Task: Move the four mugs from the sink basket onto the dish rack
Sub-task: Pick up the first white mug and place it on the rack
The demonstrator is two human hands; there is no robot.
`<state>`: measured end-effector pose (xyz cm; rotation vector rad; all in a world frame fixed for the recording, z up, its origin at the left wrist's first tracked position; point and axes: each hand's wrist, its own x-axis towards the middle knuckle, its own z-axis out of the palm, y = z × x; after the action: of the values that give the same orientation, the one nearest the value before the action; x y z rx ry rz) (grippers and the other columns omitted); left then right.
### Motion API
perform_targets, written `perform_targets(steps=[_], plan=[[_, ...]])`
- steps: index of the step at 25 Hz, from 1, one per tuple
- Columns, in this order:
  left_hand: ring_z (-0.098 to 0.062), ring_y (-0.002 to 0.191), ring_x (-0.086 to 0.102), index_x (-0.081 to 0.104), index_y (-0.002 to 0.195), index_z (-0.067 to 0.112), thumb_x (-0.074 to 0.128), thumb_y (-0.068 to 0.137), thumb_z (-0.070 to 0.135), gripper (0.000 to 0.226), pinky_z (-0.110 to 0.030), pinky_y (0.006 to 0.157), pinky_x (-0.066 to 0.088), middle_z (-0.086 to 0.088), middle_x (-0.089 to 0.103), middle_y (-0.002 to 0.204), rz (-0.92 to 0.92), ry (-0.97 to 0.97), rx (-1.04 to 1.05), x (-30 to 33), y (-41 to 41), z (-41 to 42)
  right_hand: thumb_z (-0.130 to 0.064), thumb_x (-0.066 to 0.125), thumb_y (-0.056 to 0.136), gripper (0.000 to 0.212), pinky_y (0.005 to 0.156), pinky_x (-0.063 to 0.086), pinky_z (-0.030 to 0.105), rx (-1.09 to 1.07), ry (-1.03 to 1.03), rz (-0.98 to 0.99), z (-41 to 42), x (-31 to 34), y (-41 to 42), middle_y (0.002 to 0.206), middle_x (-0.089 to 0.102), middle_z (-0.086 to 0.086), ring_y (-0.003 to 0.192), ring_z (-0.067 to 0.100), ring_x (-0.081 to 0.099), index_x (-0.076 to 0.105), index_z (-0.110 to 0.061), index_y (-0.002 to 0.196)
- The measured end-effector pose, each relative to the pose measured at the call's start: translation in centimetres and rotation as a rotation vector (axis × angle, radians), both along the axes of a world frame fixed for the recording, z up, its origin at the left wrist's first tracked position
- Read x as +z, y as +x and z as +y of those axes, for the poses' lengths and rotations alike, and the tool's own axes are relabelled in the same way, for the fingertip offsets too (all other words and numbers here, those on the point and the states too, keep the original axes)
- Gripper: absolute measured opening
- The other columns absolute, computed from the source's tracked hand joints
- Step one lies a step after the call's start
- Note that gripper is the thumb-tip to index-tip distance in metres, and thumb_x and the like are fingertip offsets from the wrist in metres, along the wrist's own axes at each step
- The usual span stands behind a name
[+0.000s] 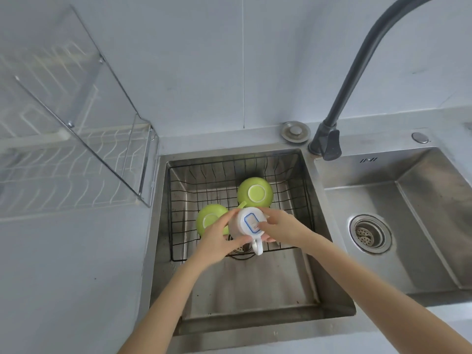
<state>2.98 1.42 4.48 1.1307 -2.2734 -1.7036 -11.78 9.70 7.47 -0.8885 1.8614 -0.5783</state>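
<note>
A white mug [246, 223] with a blue-framed label on its base is held upside down over the black wire sink basket [304, 185], handle pointing toward me. My left hand [219, 241] grips its left side and my right hand [278, 227] holds its right side. Two green mugs lie upside down in the basket: one [255, 191] behind the white mug, one [210, 218] at its left, partly hidden by my left hand. The wire dish rack [76, 162] stands on the counter at the left.
The basket sits in the left sink basin [242, 284]. A dark faucet [357, 80] arches over the divider, with a second basin [408, 226] and its drain at the right. A metal sink plug [295, 131] lies behind the sink. A tiled wall is behind.
</note>
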Motion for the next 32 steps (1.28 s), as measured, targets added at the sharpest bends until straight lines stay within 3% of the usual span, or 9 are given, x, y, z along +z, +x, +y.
perform_targets(steps=[2,4,8,12,14,17,21,24,32], plan=[[0.003,0.101,0.051,0.049,0.12,0.032,0.073,0.074,0.017,0.054,0.002,0.065,0.046,0.025,0.053,0.105,0.049,0.012,-0.027,1.7,0.7,0.1,-0.014,0.038,0.092,0.042,0.087,0.052,0.032,0.026,-0.039,-0.004,1.0,1.7,0.2,0.103,0.069,0.008,0.097,0.023,0.065,0.052,-0.027,0.129],[-0.004,0.104,0.053,0.049,0.112,0.041,0.075,0.071,0.022,0.052,0.0,0.066,0.047,0.021,0.055,0.111,0.086,-0.014,-0.05,3.0,1.6,0.1,-0.014,0.042,0.09,0.045,0.089,0.049,0.031,0.111,-0.106,0.087,2.0,3.0,0.6,0.097,0.071,0.002,0.095,0.018,0.064,0.051,-0.032,0.13],[-0.009,0.108,0.06,0.047,0.108,0.058,0.068,0.05,0.054,0.062,-0.011,0.076,0.051,0.027,0.056,0.113,0.12,-0.078,-0.062,5.6,3.5,0.0,-0.017,0.063,0.084,0.048,0.089,0.048,0.015,0.194,-0.25,0.212,3.7,4.8,2.5,0.107,0.072,-0.003,0.092,0.007,0.066,0.051,-0.025,0.13],[0.002,0.108,0.055,0.049,0.119,0.048,0.073,0.058,0.049,0.065,-0.004,0.075,0.05,0.025,0.057,0.118,0.146,-0.164,-0.109,8.6,6.0,-1.0,-0.018,0.073,0.077,0.047,0.074,0.037,-0.01,0.177,-0.428,0.303,3.3,6.4,4.5,0.103,0.064,-0.011,0.083,-0.018,0.057,0.059,-0.021,0.122],[0.005,0.108,0.055,0.048,0.115,0.053,0.074,0.064,0.043,0.057,-0.002,0.077,0.048,0.027,0.059,0.116,0.173,-0.194,-0.114,10.5,7.5,-2.0,-0.018,0.074,0.076,0.049,0.075,0.038,-0.009,0.149,-0.499,0.302,2.3,7.9,5.7,0.108,0.061,-0.005,0.085,-0.007,0.057,0.059,-0.019,0.122],[0.017,0.103,0.055,0.049,0.102,0.06,0.066,0.057,0.058,0.049,-0.003,0.077,0.049,0.043,0.061,0.099,0.226,-0.265,-0.103,13.9,9.9,-3.5,-0.019,0.074,0.076,0.05,0.08,0.042,-0.006,0.108,-0.581,0.268,0.8,10.7,7.9,0.102,0.057,-0.01,0.082,-0.015,0.058,0.059,-0.019,0.124],[0.019,0.094,0.057,0.049,0.098,0.058,0.051,0.051,0.082,0.053,-0.002,0.071,0.049,0.046,0.061,0.092,0.305,-0.405,-0.086,18.0,13.3,-5.2,-0.019,0.074,0.075,0.039,0.095,0.049,0.014,0.091,-0.681,0.233,-1.4,14.3,11.2,0.103,0.064,-0.004,0.093,0.003,0.064,0.064,-0.027,0.112],[0.019,0.094,0.057,0.049,0.098,0.059,0.053,0.059,0.075,0.043,-0.003,0.07,0.049,0.046,0.061,0.091,0.343,-0.467,-0.076,20.3,15.9,-6.6,-0.018,0.074,0.075,0.04,0.096,0.048,0.016,0.079,-0.766,0.23,-3.1,16.6,13.9,0.1,0.063,-0.006,0.099,0.008,0.064,0.057,-0.047,0.097],[0.027,0.086,0.054,0.044,0.103,0.054,0.065,0.061,0.052,0.047,0.001,0.07,0.046,0.034,0.057,0.097,0.304,-0.626,-0.11,25.6,21.5,-11.9,-0.021,0.074,0.074,0.032,0.085,0.05,0.01,0.068,-0.857,0.247,-8.9,22.6,19.5,0.096,0.063,-0.016,0.082,-0.01,0.061,0.057,-0.044,0.088]])
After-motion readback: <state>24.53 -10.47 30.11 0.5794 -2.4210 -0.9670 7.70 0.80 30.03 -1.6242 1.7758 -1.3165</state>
